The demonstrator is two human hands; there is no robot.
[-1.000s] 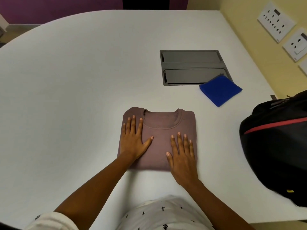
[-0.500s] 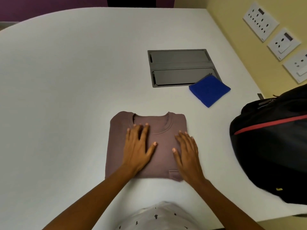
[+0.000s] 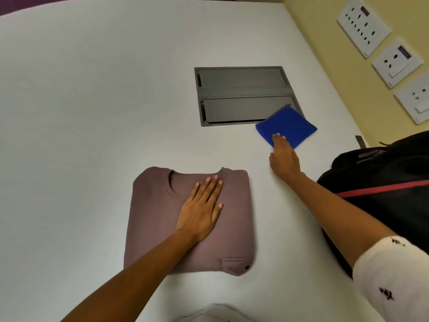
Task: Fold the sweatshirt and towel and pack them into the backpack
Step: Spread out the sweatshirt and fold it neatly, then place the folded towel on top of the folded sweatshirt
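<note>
Fingers [image 3: 210,184] of your left hand [image 3: 199,212] lie spread and flat on the folded sweatshirt [image 3: 162,219], gripping nothing, and this likely pins the bundle so it keeps its shape on the tabletop [image 3: 81,112]. Further right, beyond the grey panel [image 3: 241,94] set into the tabletop, your right hand [image 3: 284,159] rests its fingertips [image 3: 277,137] on the near corner of the folded blue towel [image 3: 290,126], open and not yet closed on it. At the right edge the black backpack [image 3: 383,182] lies just beside that forearm, with nothing between towel and bag.
</note>
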